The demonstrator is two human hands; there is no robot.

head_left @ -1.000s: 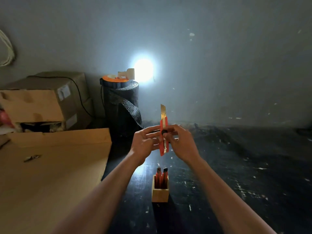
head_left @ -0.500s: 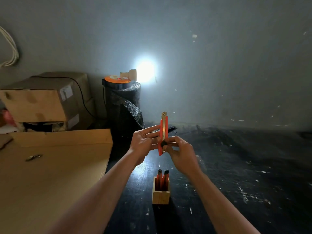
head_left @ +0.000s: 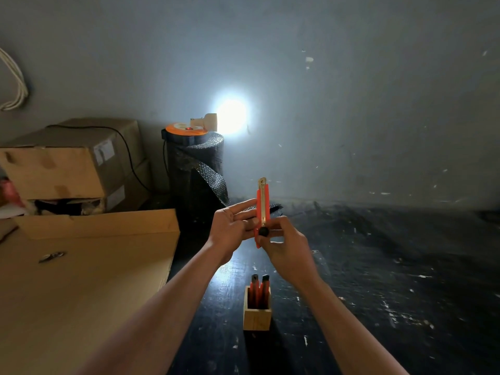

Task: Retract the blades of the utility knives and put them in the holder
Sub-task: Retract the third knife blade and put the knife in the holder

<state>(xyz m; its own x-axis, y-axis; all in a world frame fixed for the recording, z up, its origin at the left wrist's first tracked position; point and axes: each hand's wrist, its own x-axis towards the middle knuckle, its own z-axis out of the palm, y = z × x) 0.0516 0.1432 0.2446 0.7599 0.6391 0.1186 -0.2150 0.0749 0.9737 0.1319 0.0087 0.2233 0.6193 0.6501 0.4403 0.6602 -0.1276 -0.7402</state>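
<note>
I hold an orange utility knife [head_left: 263, 201] upright in front of me, above the dark table. My left hand [head_left: 232, 226] steadies its body from the left with the fingers stretched along it. My right hand [head_left: 284, 244] grips its lower end, thumb on the black slider knob [head_left: 263, 231]. Only a short metal tip shows at the top of the knife. Below my hands stands a small wooden holder [head_left: 256, 316] with two orange knives [head_left: 259, 292] upright in it, black ends up.
A large flat cardboard sheet [head_left: 81, 280] lies at the left with a small metal object [head_left: 51, 257] on it. Stacked cardboard boxes [head_left: 67, 163] and a black bubble-wrap roll [head_left: 196, 169] with an orange reel and a bright lamp [head_left: 230, 115] stand behind, against the wall.
The long blade that stuck out of the knife's top has slid back into the body. My right thumb and the black knob have moved down the knife.
</note>
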